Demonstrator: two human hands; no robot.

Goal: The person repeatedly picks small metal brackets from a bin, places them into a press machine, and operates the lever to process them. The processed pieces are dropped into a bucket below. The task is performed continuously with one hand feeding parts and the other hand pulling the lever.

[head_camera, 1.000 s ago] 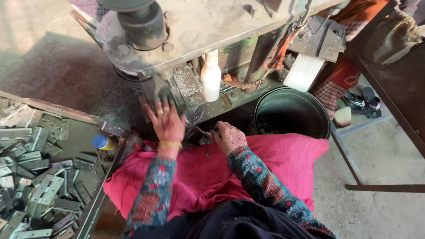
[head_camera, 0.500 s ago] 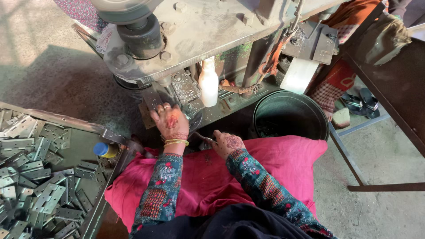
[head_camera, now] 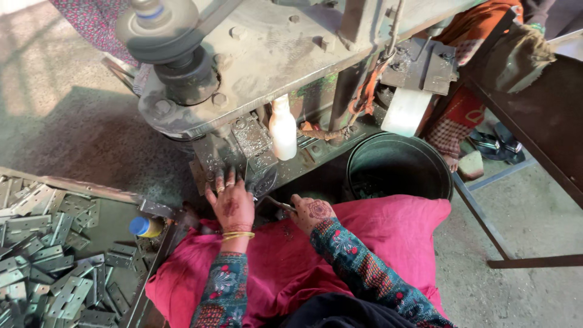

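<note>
Grey concrete floor spreads under a heavy, grimy metal press machine that fills the top of my view, and a pink cloth covers my lap below it. My left hand lies palm down with the fingers spread wide, flat against the dark metal die block at the foot of the machine, holding nothing that I can see. My right hand is curled tight around a thin metal rod tool; its long axis runs nearly level, tilted slightly upward to the left, and its tip points toward the die block, ending just beside my left hand. A white plastic bottle stands upright right behind the block. A black round bucket sits to my right, near my right hand. On my left, a tray of flat grey metal hinge plates lies well apart from the tool, with a small blue-capped yellow container at its edge.
</note>
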